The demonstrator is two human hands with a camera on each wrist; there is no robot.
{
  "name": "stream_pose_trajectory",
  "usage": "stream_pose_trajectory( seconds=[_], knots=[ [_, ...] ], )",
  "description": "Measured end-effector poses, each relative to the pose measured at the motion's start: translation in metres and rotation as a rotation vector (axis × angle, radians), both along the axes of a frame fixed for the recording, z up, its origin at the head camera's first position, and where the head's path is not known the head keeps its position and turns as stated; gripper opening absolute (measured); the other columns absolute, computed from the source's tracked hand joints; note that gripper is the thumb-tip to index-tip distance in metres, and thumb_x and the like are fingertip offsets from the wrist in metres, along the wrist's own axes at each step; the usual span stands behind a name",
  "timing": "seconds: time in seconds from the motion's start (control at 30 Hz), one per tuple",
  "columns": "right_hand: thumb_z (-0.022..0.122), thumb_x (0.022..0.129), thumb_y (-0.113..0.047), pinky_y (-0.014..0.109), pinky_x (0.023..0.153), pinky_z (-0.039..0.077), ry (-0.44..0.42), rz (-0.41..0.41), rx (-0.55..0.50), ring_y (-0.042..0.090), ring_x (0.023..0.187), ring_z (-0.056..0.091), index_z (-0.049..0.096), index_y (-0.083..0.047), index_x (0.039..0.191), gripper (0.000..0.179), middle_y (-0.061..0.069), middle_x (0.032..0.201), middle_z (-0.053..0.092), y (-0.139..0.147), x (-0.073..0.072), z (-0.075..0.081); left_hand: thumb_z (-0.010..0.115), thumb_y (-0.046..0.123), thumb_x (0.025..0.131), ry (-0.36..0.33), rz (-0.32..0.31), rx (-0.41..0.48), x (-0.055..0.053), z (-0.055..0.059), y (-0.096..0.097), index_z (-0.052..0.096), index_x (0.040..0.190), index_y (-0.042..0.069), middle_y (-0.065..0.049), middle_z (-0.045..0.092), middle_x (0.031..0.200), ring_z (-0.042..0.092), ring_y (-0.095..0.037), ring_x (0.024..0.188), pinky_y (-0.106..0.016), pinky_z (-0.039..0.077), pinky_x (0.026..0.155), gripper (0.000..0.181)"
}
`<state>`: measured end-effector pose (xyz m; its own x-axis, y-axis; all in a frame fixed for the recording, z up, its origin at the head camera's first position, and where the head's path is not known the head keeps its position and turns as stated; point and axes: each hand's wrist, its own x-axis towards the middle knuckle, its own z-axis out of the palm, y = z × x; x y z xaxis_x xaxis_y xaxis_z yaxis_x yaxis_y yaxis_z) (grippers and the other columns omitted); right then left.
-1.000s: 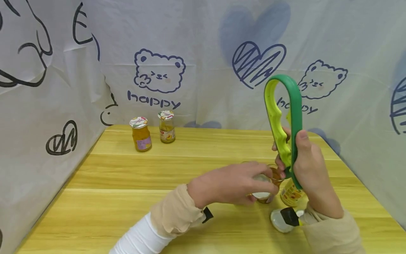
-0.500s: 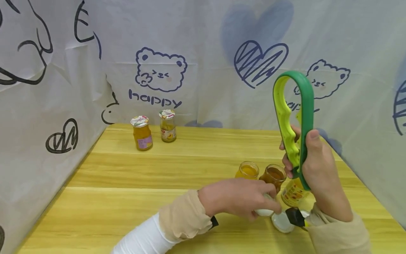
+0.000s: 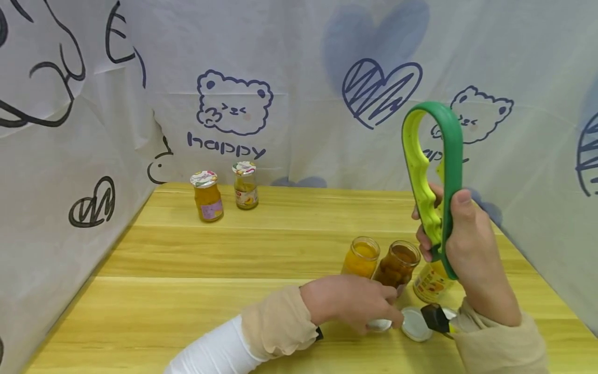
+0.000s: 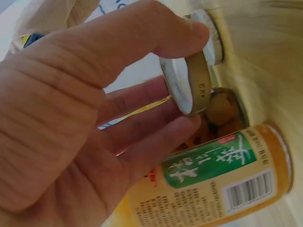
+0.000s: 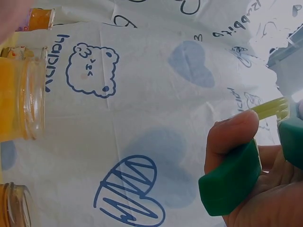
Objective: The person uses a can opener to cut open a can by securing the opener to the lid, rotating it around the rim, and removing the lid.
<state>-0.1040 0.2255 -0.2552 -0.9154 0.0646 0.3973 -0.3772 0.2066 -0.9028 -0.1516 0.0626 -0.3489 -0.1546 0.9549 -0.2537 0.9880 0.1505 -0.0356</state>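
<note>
My left hand (image 3: 350,301) pinches a jar lid (image 4: 200,85) between thumb and fingertips, low over the table; the left wrist view shows its pale inside. Just beyond that hand stand two lidless jars, one of yellow fruit (image 3: 362,258) and one of dark amber contents (image 3: 397,266). In the left wrist view, a jar with a green label (image 4: 213,163) lies close below the fingers. My right hand (image 3: 476,254) grips a green and lime jar opener (image 3: 452,150), held up over the jars. Its loop points upward.
A white lid (image 3: 416,325) lies by the left fingertips, and another lid (image 3: 449,314) is partly hidden by the right wrist strap. A yellow-labelled jar (image 3: 431,284) stands under the right hand. Two lidded jars, an orange one (image 3: 208,200) and a paler one (image 3: 246,189), stand back left.
My left hand has carried the lid away from the amber jar, down toward the table's front beside the other lid, uncovering both open jars. The jar opener shifted slightly right, then stayed still.
</note>
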Motion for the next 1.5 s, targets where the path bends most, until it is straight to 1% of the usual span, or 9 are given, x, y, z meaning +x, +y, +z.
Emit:
stream_pose_trajectory(
  seconds=[0.1, 0.2, 0.4, 0.57, 0.8, 0.9, 1.03, 1.23, 1.5],
  knots=[
    [0.031, 0.109, -0.058, 0.034, 0.038, 0.045, -0.009, -0.015, 0.004, 0.022, 0.047, 0.048, 0.06, -0.011, 0.132, 0.061, 0.008, 0.086, 0.06, -0.001, 0.001, 0.001, 0.082, 0.033, 0.09, 0.003, 0.011, -0.032, 0.001, -0.005, 0.002, 0.058, 0.138, 0.041, 0.008, 0.055, 0.137, 0.057, -0.002, 0.107, -0.012, 0.051, 0.088, 0.054],
    [0.031, 0.109, -0.057, 0.033, 0.038, 0.045, -0.01, -0.021, 0.006, 0.021, 0.048, 0.048, 0.06, -0.011, 0.133, 0.06, 0.008, 0.086, 0.06, -0.001, 0.001, 0.001, 0.083, 0.033, 0.089, 0.01, 0.026, -0.04, 0.001, -0.008, 0.002, 0.059, 0.137, 0.042, 0.01, 0.056, 0.136, 0.058, -0.001, 0.11, -0.012, 0.051, 0.09, 0.055],
    [0.031, 0.109, -0.057, 0.034, 0.038, 0.044, -0.009, -0.011, 0.006, 0.022, 0.048, 0.048, 0.06, -0.011, 0.133, 0.059, 0.008, 0.086, 0.06, -0.001, 0.002, 0.0, 0.083, 0.031, 0.088, 0.019, 0.025, -0.034, 0.001, -0.012, 0.003, 0.06, 0.136, 0.043, 0.011, 0.057, 0.131, 0.058, -0.001, 0.105, -0.012, 0.051, 0.088, 0.054],
    [0.032, 0.109, -0.057, 0.034, 0.038, 0.044, -0.006, -0.005, 0.003, 0.021, 0.048, 0.048, 0.059, -0.01, 0.133, 0.059, 0.008, 0.087, 0.06, 0.0, 0.001, -0.001, 0.082, 0.028, 0.089, 0.019, 0.039, -0.036, 0.0, -0.014, 0.003, 0.061, 0.135, 0.044, 0.012, 0.057, 0.129, 0.058, -0.001, 0.102, -0.013, 0.051, 0.085, 0.052],
    [0.032, 0.109, -0.057, 0.034, 0.038, 0.044, 0.007, 0.006, 0.008, 0.021, 0.048, 0.048, 0.059, -0.009, 0.132, 0.059, 0.008, 0.085, 0.06, 0.001, 0.001, -0.003, 0.08, 0.028, 0.092, -0.013, 0.083, -0.067, 0.0, -0.019, 0.003, 0.06, 0.136, 0.044, 0.012, 0.056, 0.131, 0.059, -0.001, 0.101, -0.015, 0.052, 0.085, 0.051],
    [0.032, 0.109, -0.056, 0.034, 0.038, 0.044, 0.009, 0.012, 0.012, 0.021, 0.048, 0.048, 0.059, -0.009, 0.133, 0.058, 0.008, 0.085, 0.06, 0.001, 0.001, -0.004, 0.08, 0.027, 0.092, -0.014, 0.093, -0.081, 0.0, -0.022, 0.003, 0.06, 0.135, 0.042, 0.012, 0.056, 0.13, 0.058, -0.002, 0.098, -0.015, 0.052, 0.083, 0.05],
    [0.033, 0.109, -0.055, 0.034, 0.038, 0.043, 0.012, 0.021, 0.007, 0.021, 0.048, 0.048, 0.059, -0.008, 0.132, 0.059, 0.008, 0.085, 0.06, 0.001, 0.0, -0.004, 0.08, 0.026, 0.092, -0.01, 0.097, -0.095, 0.0, -0.024, 0.004, 0.059, 0.135, 0.042, 0.012, 0.056, 0.129, 0.057, -0.001, 0.098, -0.014, 0.051, 0.082, 0.05],
    [0.036, 0.108, -0.058, 0.035, 0.038, 0.043, -0.009, 0.004, -0.003, 0.021, 0.048, 0.049, 0.061, -0.009, 0.13, 0.059, 0.008, 0.083, 0.061, -0.001, 0.0, -0.004, 0.08, 0.025, 0.092, -0.035, 0.11, -0.105, -0.001, -0.026, 0.005, 0.06, 0.135, 0.042, 0.012, 0.056, 0.128, 0.056, -0.001, 0.1, -0.014, 0.051, 0.083, 0.05],
    [0.035, 0.108, -0.058, 0.035, 0.037, 0.043, -0.006, 0.002, 0.026, 0.021, 0.047, 0.049, 0.062, -0.01, 0.128, 0.059, 0.009, 0.081, 0.06, -0.001, -0.003, -0.005, 0.08, 0.022, 0.092, -0.056, 0.12, -0.104, -0.002, -0.028, 0.006, 0.06, 0.135, 0.041, 0.013, 0.057, 0.129, 0.056, -0.001, 0.103, -0.014, 0.051, 0.088, 0.051]
  ],
)
